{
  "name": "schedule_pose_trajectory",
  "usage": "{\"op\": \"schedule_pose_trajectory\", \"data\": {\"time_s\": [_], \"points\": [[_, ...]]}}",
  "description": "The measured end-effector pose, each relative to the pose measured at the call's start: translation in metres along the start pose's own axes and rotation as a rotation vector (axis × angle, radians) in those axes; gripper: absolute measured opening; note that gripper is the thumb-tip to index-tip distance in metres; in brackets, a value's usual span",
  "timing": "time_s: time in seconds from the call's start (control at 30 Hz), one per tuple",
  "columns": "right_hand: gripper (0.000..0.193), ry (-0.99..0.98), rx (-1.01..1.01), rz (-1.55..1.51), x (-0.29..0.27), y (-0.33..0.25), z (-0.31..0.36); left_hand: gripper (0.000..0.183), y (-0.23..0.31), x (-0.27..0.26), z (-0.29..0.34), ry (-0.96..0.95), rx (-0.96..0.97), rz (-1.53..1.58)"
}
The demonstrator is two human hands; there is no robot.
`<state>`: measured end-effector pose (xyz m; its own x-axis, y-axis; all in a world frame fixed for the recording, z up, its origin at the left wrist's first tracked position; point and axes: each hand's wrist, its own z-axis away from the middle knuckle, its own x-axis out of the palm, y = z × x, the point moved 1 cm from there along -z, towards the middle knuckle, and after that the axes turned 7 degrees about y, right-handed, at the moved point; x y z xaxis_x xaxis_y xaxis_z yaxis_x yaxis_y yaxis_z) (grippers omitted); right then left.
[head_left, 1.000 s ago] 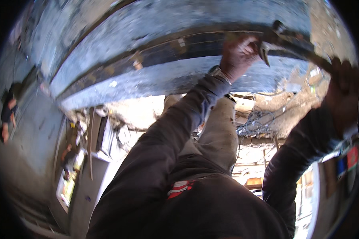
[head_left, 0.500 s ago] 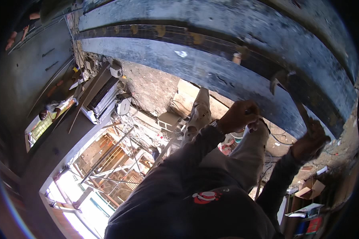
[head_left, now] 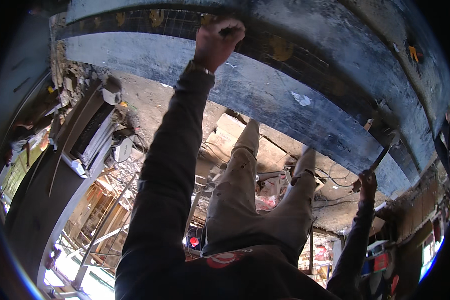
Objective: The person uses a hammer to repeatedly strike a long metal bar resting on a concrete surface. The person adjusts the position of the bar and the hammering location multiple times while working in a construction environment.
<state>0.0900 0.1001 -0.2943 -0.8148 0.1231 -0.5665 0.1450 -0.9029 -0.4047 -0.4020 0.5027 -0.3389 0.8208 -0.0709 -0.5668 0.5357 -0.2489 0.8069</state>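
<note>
Both hands [head_left: 216, 42] [head_left: 368, 180] against the beam's [head_left: 265, 95] edge.

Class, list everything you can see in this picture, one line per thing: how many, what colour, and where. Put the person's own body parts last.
Beam: one, blue-grey and stained, arching across the top.
Wire mesh strip: one, dark with yellowish round spots, running along the beam.
Hammer: one, dark handle, at the right against the beam's edge.
Rubble and loose wires: many, brown and grey, on the ground far below the legs.
Scaffold poles: several, pale metal, lower left.
Wall unit: one, pale with dark slats, on the left.
Legs: two, beige trousers, centre.
Left hand: one, raised, gripping at the mesh; dark sleeve.
Right hand: one, gripping the hammer handle; dark sleeve.
</note>
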Motion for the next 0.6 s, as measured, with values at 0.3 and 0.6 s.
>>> {"op": "schedule_pose_trajectory", "data": {"time_s": [0.3, 0.6], "points": [[0.021, 0.437, 0.184, -0.465, 0.071, -0.106, 0.013, 0.013, -0.030, -0.005, -0.020, -0.145, 0.003, 0.270], [0.036, 0.151, -0.036, -0.770, 0.180, -0.157, 0.103, 0.004, -0.035, -0.003, -0.013, -0.001, 0.105, 0.328]]}}
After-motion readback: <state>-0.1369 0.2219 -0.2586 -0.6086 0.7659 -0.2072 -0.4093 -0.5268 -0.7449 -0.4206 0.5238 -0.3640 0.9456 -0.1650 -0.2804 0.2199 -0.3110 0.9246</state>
